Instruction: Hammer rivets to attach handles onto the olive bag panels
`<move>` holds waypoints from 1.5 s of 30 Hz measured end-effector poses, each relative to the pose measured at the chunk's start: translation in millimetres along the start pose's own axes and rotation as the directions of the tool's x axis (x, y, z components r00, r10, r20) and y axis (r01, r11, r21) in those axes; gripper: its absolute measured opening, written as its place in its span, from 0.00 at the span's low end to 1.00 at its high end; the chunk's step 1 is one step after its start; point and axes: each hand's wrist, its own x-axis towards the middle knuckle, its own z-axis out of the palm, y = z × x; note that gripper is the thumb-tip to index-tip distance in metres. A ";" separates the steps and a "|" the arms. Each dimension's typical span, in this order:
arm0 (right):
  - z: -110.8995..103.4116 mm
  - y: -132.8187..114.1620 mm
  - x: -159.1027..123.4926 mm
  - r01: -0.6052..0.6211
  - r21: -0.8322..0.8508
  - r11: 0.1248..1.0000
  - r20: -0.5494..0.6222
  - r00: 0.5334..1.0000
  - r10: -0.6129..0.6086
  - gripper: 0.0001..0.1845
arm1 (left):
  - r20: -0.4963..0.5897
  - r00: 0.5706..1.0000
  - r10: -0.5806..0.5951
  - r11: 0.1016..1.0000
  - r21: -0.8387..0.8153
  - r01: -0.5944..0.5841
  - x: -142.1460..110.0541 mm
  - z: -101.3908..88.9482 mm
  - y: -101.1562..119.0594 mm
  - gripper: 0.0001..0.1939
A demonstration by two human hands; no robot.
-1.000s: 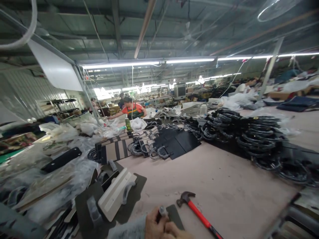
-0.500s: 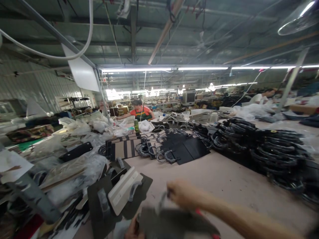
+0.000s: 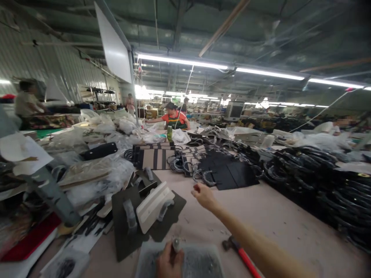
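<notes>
My left hand (image 3: 169, 261) sits at the bottom edge, closed round a small pale-tipped cylinder (image 3: 176, 244) that stands upright. It rests on a blurred grey sheet (image 3: 199, 262) lying flat on the table. My right hand (image 3: 203, 195) reaches forward over the beige table (image 3: 275, 220) with its fingers curled in; whether it holds anything is hidden. It hovers just short of the black panels (image 3: 232, 173). A red-handled hammer (image 3: 242, 256) lies under my right forearm.
Dark boards with a cream block (image 3: 155, 204) lie left of my hands. Striped panels (image 3: 155, 158) and stacks of black loop handles (image 3: 319, 173) crowd the far side. Plastic bags (image 3: 95, 181) pile up at the left. A person in an orange shirt (image 3: 175, 117) works farther back.
The view has swung left and down. My right hand has moved forward and away from the grey sheet, which now lies flat under my left hand. The hammer shows again.
</notes>
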 end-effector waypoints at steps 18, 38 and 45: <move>116.2 -117.6 42.7 0.789 -0.211 0.578 0.534 0.588 -0.608 0.21 | 0.145 0.981 -0.128 0.990 0.079 0.118 -1.7 -5.2 24.4 0.08; -16.0 82.1 -272.1 0.379 0.365 0.850 0.311 0.811 -0.495 0.16 | 0.029 0.994 -0.103 0.985 -0.134 0.106 2.4 -5.7 26.3 0.14; -16.5 87.7 -251.4 0.331 0.511 0.793 0.288 0.804 -0.521 0.10 | 0.310 0.951 -0.026 0.982 -0.170 0.082 4.1 49.0 52.2 0.14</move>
